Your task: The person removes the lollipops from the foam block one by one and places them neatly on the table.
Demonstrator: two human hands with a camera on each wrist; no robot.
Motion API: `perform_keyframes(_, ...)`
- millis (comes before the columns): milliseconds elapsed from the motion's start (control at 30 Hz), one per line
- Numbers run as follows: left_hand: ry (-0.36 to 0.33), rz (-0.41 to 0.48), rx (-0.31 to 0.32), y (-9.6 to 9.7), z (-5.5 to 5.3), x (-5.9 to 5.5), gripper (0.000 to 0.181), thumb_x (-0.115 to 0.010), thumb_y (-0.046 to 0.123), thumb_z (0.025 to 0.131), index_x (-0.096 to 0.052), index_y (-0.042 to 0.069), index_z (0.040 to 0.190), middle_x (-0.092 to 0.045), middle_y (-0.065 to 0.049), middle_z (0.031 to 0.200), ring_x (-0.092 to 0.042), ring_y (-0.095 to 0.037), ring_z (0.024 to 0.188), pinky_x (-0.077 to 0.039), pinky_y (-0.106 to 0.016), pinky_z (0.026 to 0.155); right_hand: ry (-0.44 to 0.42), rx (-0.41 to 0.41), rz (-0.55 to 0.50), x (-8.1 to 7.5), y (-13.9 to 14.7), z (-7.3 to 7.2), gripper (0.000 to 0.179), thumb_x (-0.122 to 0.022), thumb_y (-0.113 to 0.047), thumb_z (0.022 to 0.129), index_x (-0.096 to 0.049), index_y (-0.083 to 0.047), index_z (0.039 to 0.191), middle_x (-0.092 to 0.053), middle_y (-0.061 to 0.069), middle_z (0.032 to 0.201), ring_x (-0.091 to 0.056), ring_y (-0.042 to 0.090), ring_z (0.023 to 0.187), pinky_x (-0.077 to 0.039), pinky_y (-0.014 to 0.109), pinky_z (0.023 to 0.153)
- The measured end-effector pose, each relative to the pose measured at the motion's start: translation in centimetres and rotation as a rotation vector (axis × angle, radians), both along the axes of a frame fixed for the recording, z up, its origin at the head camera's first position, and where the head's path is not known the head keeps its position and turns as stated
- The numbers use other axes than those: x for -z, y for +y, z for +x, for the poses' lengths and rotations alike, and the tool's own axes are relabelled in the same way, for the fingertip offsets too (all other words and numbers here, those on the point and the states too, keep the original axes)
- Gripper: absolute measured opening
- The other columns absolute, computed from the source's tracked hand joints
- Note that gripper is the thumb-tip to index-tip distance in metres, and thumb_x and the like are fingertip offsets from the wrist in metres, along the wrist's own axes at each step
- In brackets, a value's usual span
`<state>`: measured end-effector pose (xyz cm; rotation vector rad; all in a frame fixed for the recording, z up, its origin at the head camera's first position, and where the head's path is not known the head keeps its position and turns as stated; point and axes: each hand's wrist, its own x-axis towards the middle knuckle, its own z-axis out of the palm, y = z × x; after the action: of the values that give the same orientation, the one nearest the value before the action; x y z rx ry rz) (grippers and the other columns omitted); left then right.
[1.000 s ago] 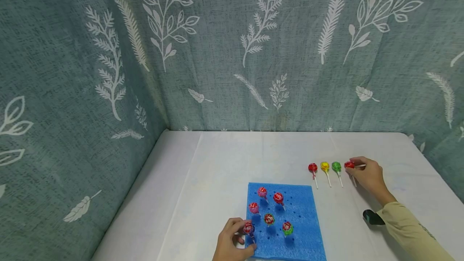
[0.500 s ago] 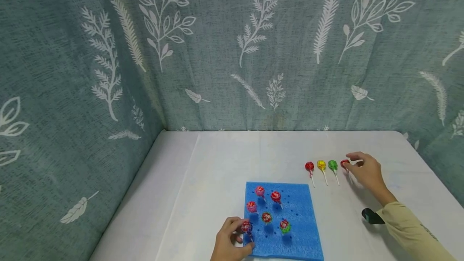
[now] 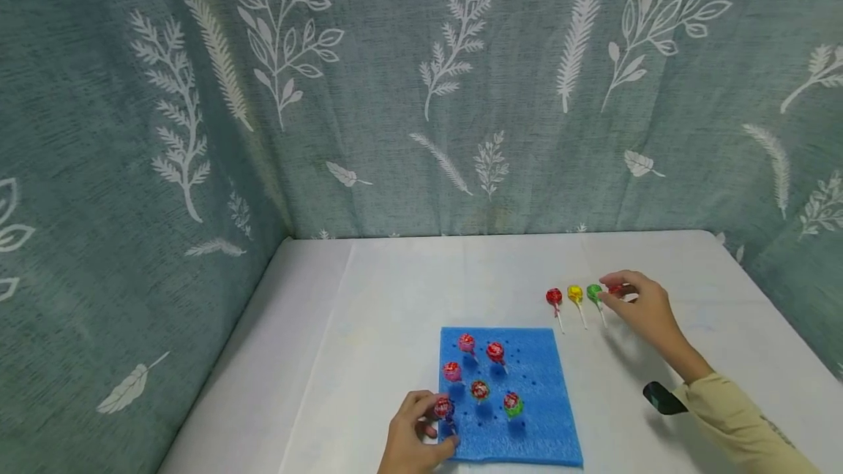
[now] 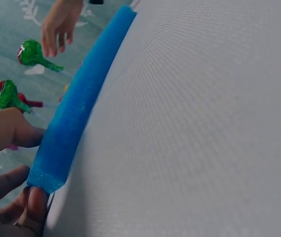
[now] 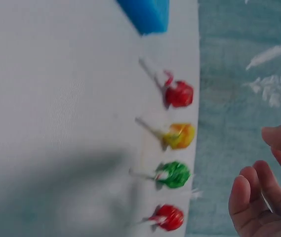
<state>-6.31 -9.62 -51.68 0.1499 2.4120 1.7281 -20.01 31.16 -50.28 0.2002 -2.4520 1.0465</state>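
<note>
My left hand grips the left edge of a blue foam board, thumb and fingers on its rim in the left wrist view. Several wrapped lollipops stand upright in the board, among them a dark-wrapped lollipop beside my left fingers. Above a row of lollipops on the table hovers my right hand, thumb and fingers apart with nothing between them. In the right wrist view the row holds a red lollipop, a yellow lollipop, a green lollipop and another red lollipop, sticks pointing the same way.
The white table backs onto a grey-green leaf-patterned curtain, which also hangs along the left side. Small holes dot the foam board between the lollipops. A black wrist camera juts from the right sleeve.
My right hand has let go of the rightmost red lollipop, risen and shifted left over the row. The left hand keeps its grip on the foam board. The head view has turned slightly right.
</note>
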Motion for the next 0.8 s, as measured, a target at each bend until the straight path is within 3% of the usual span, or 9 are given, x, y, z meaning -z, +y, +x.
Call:
perform_keyframes(133, 0.022, -0.013, -0.015, -0.2, 0.1, -0.1, 0.054, -0.08, 0.008, 0.066, -0.064, 0.004, 0.117, -0.048, -0.005, 0.108, -0.051, -0.012, 0.074, -0.047, -0.023, 0.064, 0.007, -0.068, -0.033, -3.4, -2.9, 2.1, 0.022, -0.075, -0.015, 0.081, -0.068, -0.005, 0.099, -0.063, 0.011, 0.094, -0.057, 0.014, 0.077, -0.046, 0.029, 0.058)
perform_keyframes(267, 0.027, -0.006, -0.014, -0.3, 0.1, -0.1, 0.054, -0.08, 0.008, 0.066, -0.064, 0.004, 0.117, -0.048, -0.005, 0.107, -0.05, -0.012, 0.075, -0.047, -0.023, 0.064, -0.006, -0.097, -0.028, -5.7, -4.9, 3.7, 0.019, -0.074, -0.008, 0.08, -0.067, -0.003, 0.098, -0.064, 0.013, 0.093, -0.057, 0.008, 0.076, -0.045, 0.021, 0.061)
perform_keyframes(433, 0.017, 0.004, -0.005, -0.4, 0.1, -0.1, 0.053, -0.08, 0.007, 0.066, -0.064, 0.004, 0.117, -0.048, -0.005, 0.107, -0.05, -0.012, 0.075, -0.047, -0.022, 0.064, -0.043, -0.098, -0.022, -6.6, -6.4, 4.7, 0.017, -0.073, -0.008, 0.081, -0.067, -0.008, 0.097, -0.065, 0.008, 0.093, -0.057, 0.007, 0.077, -0.046, 0.022, 0.062)
perform_keyframes(800, 0.0, -0.014, -0.014, 0.2, 0.0, -0.2, 0.052, -0.08, 0.007, 0.067, -0.064, 0.003, 0.116, -0.048, -0.005, 0.107, -0.05, -0.013, 0.076, -0.047, -0.021, 0.064, -0.052, -0.162, -0.007, -6.0, -8.1, 5.1, 0.016, -0.074, -0.008, 0.08, -0.067, -0.012, 0.094, -0.064, 0.003, 0.094, -0.056, 0.004, 0.077, -0.048, 0.023, 0.062)
